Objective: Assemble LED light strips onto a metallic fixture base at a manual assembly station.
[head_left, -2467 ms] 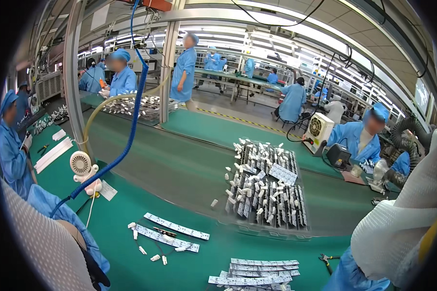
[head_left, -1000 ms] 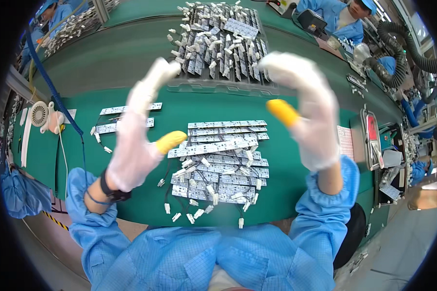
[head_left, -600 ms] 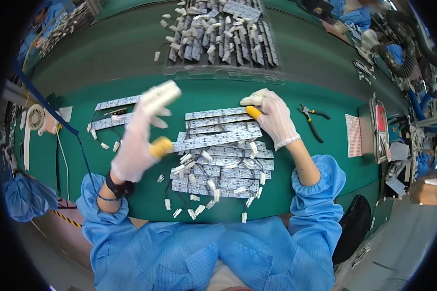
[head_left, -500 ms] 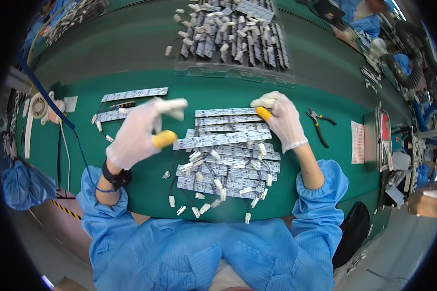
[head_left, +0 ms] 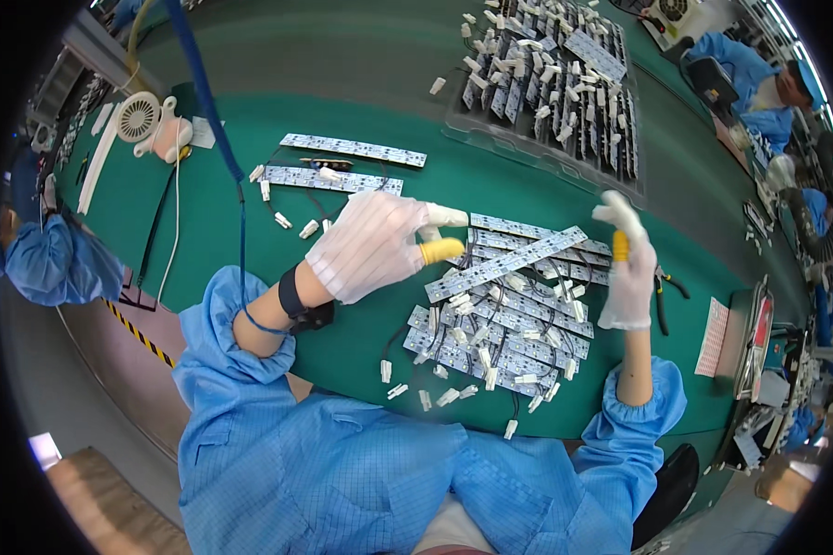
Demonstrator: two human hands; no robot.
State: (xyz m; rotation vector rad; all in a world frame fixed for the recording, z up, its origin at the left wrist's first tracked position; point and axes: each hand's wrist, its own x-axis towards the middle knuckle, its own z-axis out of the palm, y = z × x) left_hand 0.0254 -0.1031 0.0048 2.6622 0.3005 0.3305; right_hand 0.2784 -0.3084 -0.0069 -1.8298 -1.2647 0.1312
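My left hand (head_left: 393, 242), in a striped white glove with a yellow cover on the thumb, reaches to the left end of the uppermost LED strip (head_left: 514, 226) of a pile. Its index finger and thumb are a little apart beside that end, with nothing visible between them. My right hand (head_left: 627, 268), gloved alike, is raised at the pile's right side, fingers apart and holding nothing. One LED strip (head_left: 507, 265) lies slantwise over the others. White connectors (head_left: 484, 356) on dark wires spread over the lower strips and the green mat (head_left: 342, 370).
Two LED strips (head_left: 354, 148) lie beyond my left hand. A clear tray (head_left: 528, 148) packed with strips stands at the back. Pliers (head_left: 661, 301) lie right of my right hand. A small fan (head_left: 141, 118) is far left; a blue cord (head_left: 204, 88) hangs in front. Another person (head_left: 759, 88) sits back right.
The view has swung, shifting the scene right. My left hand has come up to the strips' left ends. My right hand has left the top strip, and one strip now lies more slanted.
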